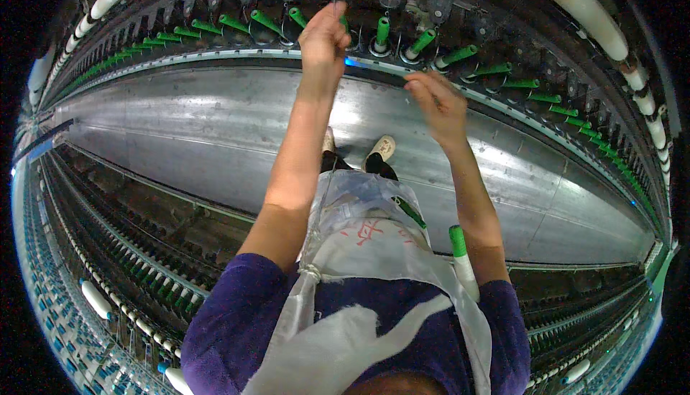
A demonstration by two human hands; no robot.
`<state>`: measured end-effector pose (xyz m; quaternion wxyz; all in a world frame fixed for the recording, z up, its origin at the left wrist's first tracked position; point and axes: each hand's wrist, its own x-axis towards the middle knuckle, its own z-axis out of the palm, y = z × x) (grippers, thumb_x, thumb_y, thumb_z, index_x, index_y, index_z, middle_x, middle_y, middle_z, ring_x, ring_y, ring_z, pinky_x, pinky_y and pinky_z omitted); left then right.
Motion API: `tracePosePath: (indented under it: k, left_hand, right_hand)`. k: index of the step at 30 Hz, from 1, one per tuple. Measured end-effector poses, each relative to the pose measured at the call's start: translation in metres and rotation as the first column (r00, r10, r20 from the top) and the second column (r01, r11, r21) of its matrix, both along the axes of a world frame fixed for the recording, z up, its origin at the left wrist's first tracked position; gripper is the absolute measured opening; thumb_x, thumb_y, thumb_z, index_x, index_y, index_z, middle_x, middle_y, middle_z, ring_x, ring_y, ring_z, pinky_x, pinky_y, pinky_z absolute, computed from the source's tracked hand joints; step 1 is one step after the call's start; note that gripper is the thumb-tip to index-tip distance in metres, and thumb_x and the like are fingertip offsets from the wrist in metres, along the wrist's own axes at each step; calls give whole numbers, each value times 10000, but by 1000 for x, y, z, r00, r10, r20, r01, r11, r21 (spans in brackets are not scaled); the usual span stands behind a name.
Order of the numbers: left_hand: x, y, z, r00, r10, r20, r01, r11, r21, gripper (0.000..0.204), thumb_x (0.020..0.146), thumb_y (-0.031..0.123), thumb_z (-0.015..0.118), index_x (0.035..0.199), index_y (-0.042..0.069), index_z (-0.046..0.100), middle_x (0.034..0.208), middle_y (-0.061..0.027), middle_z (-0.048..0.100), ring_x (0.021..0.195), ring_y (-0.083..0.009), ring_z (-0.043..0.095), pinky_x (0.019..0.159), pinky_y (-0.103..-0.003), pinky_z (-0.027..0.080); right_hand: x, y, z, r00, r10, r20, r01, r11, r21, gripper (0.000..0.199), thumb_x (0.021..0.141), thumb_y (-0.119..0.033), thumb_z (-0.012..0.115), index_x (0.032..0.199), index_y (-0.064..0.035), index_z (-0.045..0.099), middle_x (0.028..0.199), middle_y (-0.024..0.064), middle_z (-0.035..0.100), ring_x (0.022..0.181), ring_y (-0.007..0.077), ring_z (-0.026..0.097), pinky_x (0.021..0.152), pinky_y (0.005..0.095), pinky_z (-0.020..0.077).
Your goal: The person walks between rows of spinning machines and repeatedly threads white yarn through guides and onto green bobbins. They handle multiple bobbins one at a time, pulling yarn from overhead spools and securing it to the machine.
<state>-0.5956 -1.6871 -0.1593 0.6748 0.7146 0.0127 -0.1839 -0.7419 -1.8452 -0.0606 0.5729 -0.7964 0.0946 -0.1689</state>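
A row of green, tapered plastic spindles stands along the dark machine rail. The left hand is raised among them, fingers closed in a pinch, apparently on a fine thread too thin to make out. The right hand hovers just below the row, fingers loosely curled, holding nothing visible. A white cloth apron pouch at the waist holds a green-tipped white bobbin.

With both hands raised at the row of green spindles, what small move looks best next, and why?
Probably bring the right hand up toward the left hand. The left hand is closed near the green spindles, seemingly pinching a fine thread too thin to confirm, while the right hand sits lower, its fingers curled and apart from the row.
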Motion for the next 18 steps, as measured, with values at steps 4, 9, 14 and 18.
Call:
tracePosePath:
  k: [4, 9, 14, 18]
  left_hand:
    - [-23, 19, -6, 790, -535, 300, 301, 765, 570, 176, 751, 185, 656, 901, 104, 698, 862, -63, 679, 676, -149, 625, 641, -278, 490]
    - [-8, 3, -44, 772, 266, -577, -497, 819, -287, 80, 773, 155, 635, 781, 98, 578, 577, 13, 448, 416, -77, 332, 371, -249, 225]
    - [13, 1, -61, 870, -180, -458, 18, 942, -336, 533, 831, 139, 475, 1340, 238, 352, 623, -52, 521, 435, -107, 426, 384, -246, 340]
    - [14, 14, -66, 845, -399, -357, 284, 899, -332, 716, 842, 107, 381, 1420, 324, 17, 717, -135, 597, 469, -181, 503, 439, -299, 429]
  right_hand:
    - [-13, 8, 12, 1000, -21, -20, 16, 979, -201, 132, 842, -61, 570, 950, -11, 627, 806, 55, 598, 709, 93, 569, 630, 205, 442]
    - [-36, 12, 47, 982, -167, 83, 178, 971, -161, 126, 815, -66, 604, 930, -23, 633, 753, 88, 612, 670, 166, 585, 601, 257, 451]
    - [-17, 34, 61, 995, -58, 79, 78, 958, -277, 123, 848, -35, 556, 938, 12, 625, 757, 66, 595, 655, 105, 558, 589, 210, 446]
    - [6, 51, 31, 998, 24, 50, -6, 943, -333, 132, 813, -37, 587, 937, -20, 625, 770, 81, 603, 663, 162, 565, 590, 259, 447]
